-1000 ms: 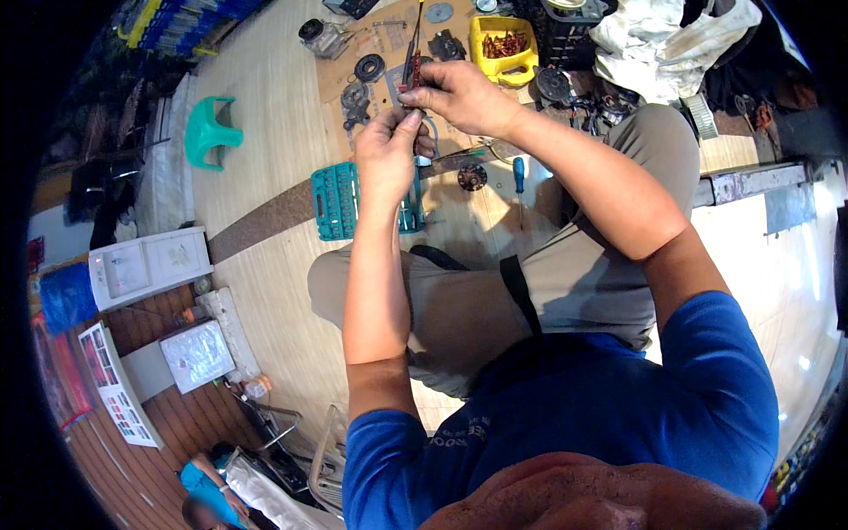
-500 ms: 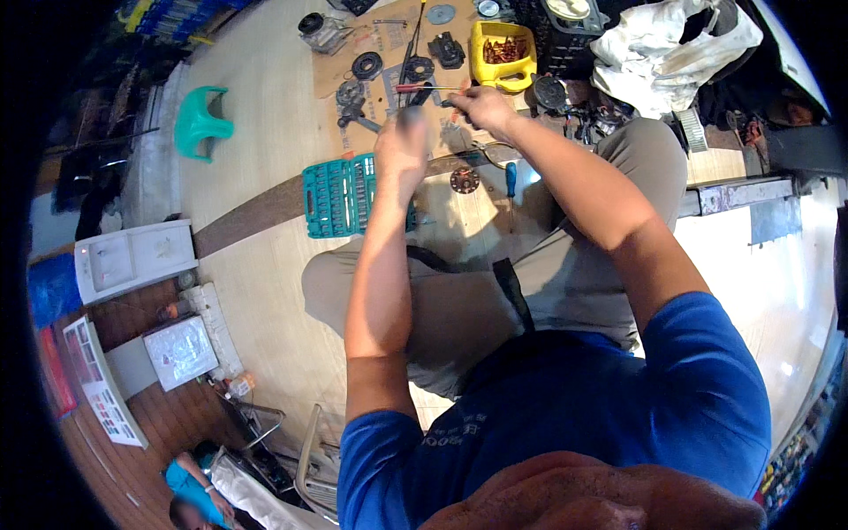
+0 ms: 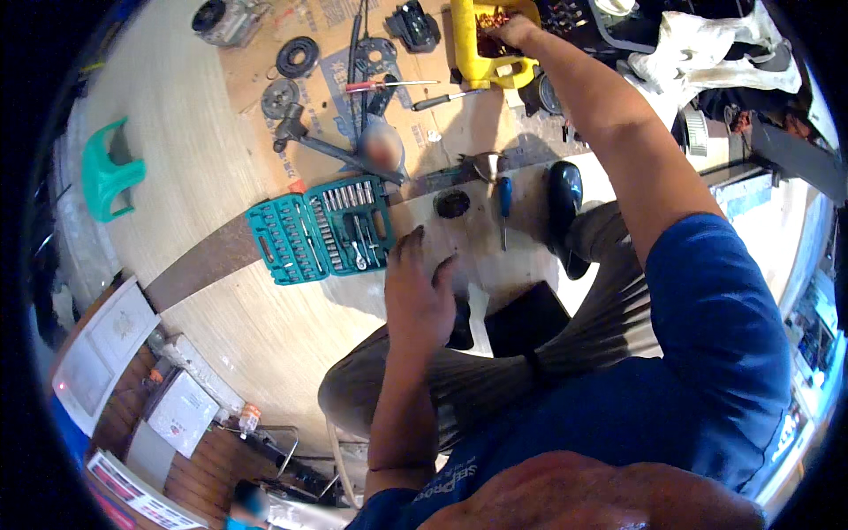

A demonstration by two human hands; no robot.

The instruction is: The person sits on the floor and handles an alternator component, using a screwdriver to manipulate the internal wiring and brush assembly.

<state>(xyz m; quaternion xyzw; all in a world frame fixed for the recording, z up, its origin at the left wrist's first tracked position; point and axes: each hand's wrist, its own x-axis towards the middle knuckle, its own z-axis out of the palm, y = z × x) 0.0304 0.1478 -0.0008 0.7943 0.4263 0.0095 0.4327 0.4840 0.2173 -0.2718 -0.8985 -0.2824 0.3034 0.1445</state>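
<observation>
My right hand (image 3: 514, 33) reaches into a yellow cut-open jug (image 3: 464, 46) among small copper-coloured parts (image 3: 492, 19). Its fingertips are hidden there. My left hand (image 3: 419, 296) hovers nearer my body with its fingers apart, holding nothing visible. Beside it lies an open teal case of sockets (image 3: 334, 269) with a ratchet. Beyond the left hand are a round dark disc (image 3: 453, 204) and a blue-handled screwdriver (image 3: 504, 196). On the cardboard lie a hammer (image 3: 340, 155), a red-handled screwdriver (image 3: 389, 86) and a slim dark-handled tool (image 3: 442, 99).
The cardboard (image 3: 252, 102) also bears a black ring (image 3: 298, 57), a grey disc (image 3: 280, 99) and a black housing (image 3: 412, 26). A white cloth bag (image 3: 707, 53) lies far right. A green plastic stool (image 3: 110, 172) stands at left. My dark shoe (image 3: 565, 190) is close to the screwdriver.
My right hand has moved from beside the red-handled screwdriver into the yellow jug. My left hand has drawn back from the cardboard toward my body. The whole view has shifted.
</observation>
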